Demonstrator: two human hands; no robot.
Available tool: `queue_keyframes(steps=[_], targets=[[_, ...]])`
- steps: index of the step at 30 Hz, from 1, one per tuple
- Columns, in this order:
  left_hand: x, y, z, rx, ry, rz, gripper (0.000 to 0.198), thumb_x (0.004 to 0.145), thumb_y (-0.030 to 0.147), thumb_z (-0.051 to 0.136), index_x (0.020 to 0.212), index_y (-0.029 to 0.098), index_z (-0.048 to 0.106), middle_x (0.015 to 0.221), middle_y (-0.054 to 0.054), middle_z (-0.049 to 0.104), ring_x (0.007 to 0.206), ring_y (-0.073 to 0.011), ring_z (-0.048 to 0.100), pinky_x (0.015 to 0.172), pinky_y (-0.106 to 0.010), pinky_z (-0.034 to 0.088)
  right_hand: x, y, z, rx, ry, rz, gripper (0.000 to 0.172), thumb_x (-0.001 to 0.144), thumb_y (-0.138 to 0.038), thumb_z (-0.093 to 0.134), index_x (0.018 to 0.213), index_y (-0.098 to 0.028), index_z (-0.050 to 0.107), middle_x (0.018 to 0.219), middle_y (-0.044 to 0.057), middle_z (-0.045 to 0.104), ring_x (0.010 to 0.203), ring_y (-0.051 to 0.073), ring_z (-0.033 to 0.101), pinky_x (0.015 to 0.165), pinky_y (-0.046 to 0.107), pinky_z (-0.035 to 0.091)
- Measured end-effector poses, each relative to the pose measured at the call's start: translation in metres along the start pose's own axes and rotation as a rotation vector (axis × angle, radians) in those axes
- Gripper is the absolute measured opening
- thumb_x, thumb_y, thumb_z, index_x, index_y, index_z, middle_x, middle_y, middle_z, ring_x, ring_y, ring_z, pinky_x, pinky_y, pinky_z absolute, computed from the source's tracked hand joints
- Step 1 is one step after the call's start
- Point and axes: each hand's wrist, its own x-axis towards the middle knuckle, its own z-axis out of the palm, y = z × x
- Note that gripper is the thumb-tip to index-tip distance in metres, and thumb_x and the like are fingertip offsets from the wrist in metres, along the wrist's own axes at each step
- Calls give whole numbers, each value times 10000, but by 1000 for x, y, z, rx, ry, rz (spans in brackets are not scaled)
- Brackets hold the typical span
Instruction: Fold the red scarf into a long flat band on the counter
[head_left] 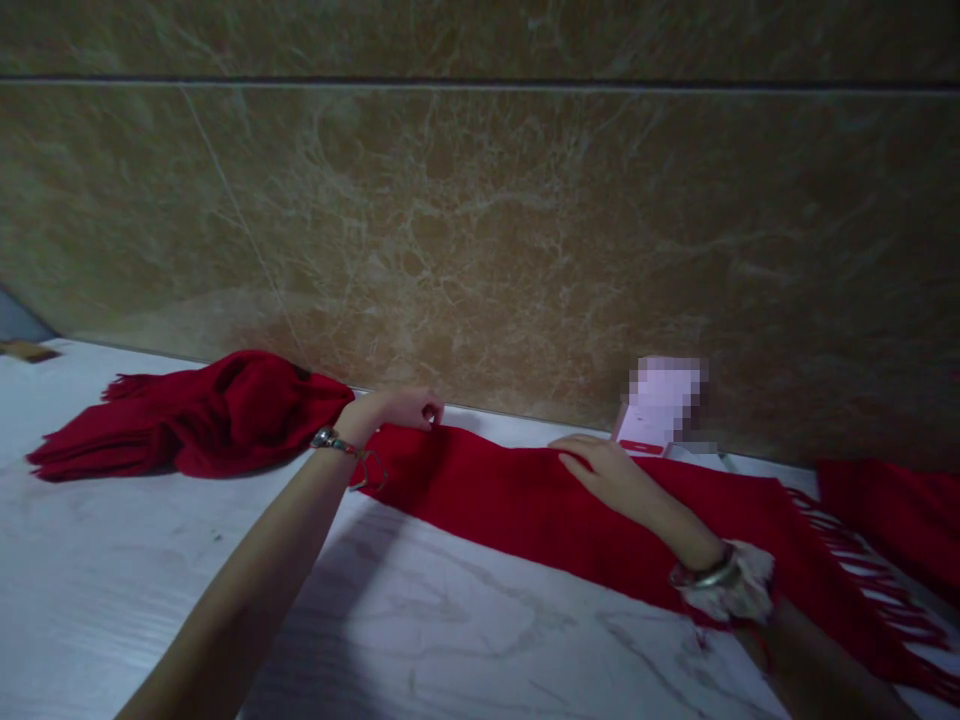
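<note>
A red scarf (510,500) with a fringed right end lies spread in a long strip over the white marbled table. At its left end, near the wall, my left hand (405,405) is closed with curled fingers on the far edge of the cloth. The fingertips are partly hidden. My right hand (600,470) rests palm down on the middle of the scarf, its fingers stretched out. Just left of my left wrist lies a bunched red scarf (247,415) with fringes.
A brown marbled tile wall (450,230) rises along the table's far edge. Against it leans a pink phone-like object (660,405), partly blurred out. More red cloth (900,510) lies at the right. A small brown object (28,350) sits at the far left.
</note>
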Motion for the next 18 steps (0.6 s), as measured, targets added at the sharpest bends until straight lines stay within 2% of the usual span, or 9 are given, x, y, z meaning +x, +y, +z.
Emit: queue_keyframes(steps=[3,6,8,11,15,18], targets=[[-5,2,1,-42,-22,-3,167,683,122,551,789,165,672,803,-21,665,706,-138,583,615,-194,413,21,1,13,-37,-26,62,272,806,-104,444,963,-138,663,990,95,687,926,194,633,857,335,495],[-4,0,6,-144,-54,19,173,770,235,508,735,151,655,806,-21,659,719,-127,580,647,-188,413,26,-6,25,-69,-34,95,262,791,-98,480,988,-114,652,1004,118,677,938,205,624,881,343,478],[-2,-2,11,-172,-81,-19,216,797,254,473,721,145,644,759,-19,655,691,-124,578,637,-191,412,22,-14,30,-72,33,86,281,793,-100,483,1032,-111,630,1037,119,662,963,208,608,895,355,470],[-1,-2,17,-158,-105,-94,104,716,225,573,769,157,631,746,-1,646,669,-123,571,604,-184,404,7,-26,37,-56,129,5,300,813,-104,458,1074,-124,604,1072,104,643,987,200,585,900,368,468],[-1,1,24,-101,-94,-112,260,625,187,652,882,185,611,777,18,628,656,-126,554,574,-187,389,-13,-35,47,-93,111,-63,284,817,-97,458,1048,-141,618,1005,94,657,908,198,594,838,373,493],[0,2,26,-34,-85,-92,216,633,144,621,844,187,615,707,25,598,638,-130,534,554,-194,363,-18,-35,51,-132,78,-70,262,808,-76,465,984,-153,644,924,87,661,841,194,593,784,361,502]])
